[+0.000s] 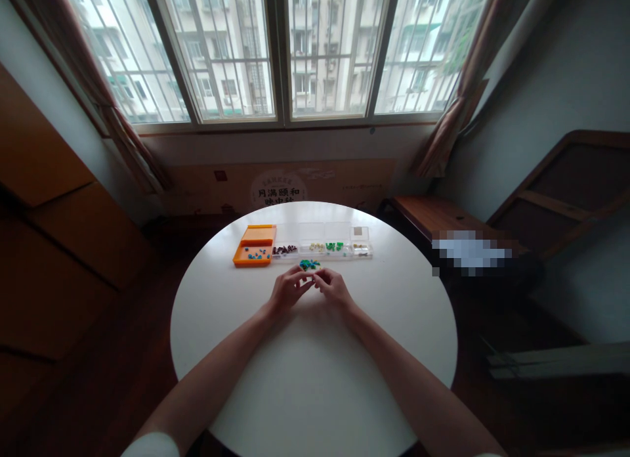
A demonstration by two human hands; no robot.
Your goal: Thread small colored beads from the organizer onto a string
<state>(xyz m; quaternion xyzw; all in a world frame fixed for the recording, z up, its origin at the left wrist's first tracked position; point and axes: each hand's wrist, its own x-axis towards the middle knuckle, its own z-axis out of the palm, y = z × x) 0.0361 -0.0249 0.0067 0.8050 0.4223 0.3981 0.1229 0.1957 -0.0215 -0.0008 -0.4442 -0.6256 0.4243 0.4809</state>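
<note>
Over the middle of the white round table (315,352), my left hand (288,289) and my right hand (335,287) meet with fingertips close together. Both are closed in a pinch at the near edge of a small pale piece topped with blue and green bits (310,264), too small to name. My fingers hide part of its near side. Just beyond stands an open orange box (252,262) with several small blue pieces (258,254) inside. Right of it, a clear divided case (290,258) holds dark brown pieces (284,250), pale yellow pieces (316,247) and green pieces (334,246).
A wooden bench (433,214) stands beyond the table to the right, with a blurred-out item (470,250) near it. Wooden cabinets (59,227) line the left side. A printed board (344,181) leans under the barred window (283,56).
</note>
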